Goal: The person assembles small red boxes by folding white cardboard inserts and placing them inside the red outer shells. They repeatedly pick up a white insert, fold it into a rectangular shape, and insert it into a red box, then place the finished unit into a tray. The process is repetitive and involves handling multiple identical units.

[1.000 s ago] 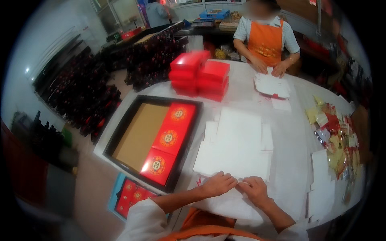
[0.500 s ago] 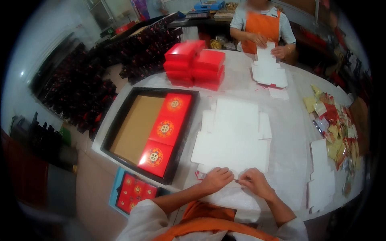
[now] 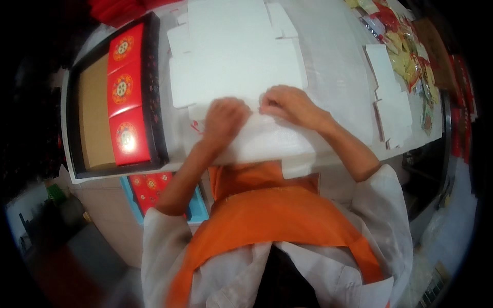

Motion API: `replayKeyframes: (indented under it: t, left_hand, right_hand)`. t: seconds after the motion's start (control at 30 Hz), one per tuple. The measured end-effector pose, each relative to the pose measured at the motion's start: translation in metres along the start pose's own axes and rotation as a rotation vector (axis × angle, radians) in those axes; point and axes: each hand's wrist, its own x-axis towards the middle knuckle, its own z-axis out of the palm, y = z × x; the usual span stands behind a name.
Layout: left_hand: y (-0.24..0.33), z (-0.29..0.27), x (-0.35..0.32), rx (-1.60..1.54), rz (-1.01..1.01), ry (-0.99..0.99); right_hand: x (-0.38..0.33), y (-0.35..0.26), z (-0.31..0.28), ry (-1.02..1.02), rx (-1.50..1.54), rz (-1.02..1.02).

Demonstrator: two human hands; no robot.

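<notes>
A flat white die-cut carton (image 3: 236, 61) lies unfolded on the cloth-covered table in front of me. My left hand (image 3: 225, 120) is at its near flap, with fingers curled in and blurred. Close by on the right, my right hand (image 3: 292, 105) pinches the same near edge between thumb and fingers. A small gap separates the two hands. Whatever lies under the fingertips is mostly hidden. Red marks show on the carton's edge beside my left hand.
Left of the carton, a black-rimmed tray (image 3: 159, 123) holds a column of red boxes (image 3: 123, 90) with round emblems. Another flat carton (image 3: 393, 97) and a pile of small wrapped packets (image 3: 403, 51) lie to the right. Below the table edge sits a light blue box (image 3: 134, 203).
My view has tipped down toward my apron, so the co-worker has left the picture and the stacked red boxes are mostly cut off. Both hands stay at the carton's near edge.
</notes>
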Motion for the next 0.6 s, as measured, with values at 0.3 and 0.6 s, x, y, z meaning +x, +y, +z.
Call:
replayKeyframes:
  t: [0.3, 0.6]
  left_hand:
    - [-0.006, -0.049, -0.013, 0.042, -0.076, -0.004]
    - [-0.006, -0.062, -0.004, -0.119, -0.177, -0.179]
  right_hand:
    - [0.002, -0.003, 0.002, -0.038, 0.042, 0.094]
    - [0.008, -0.004, -0.002, -0.116, 0.023, 0.142]
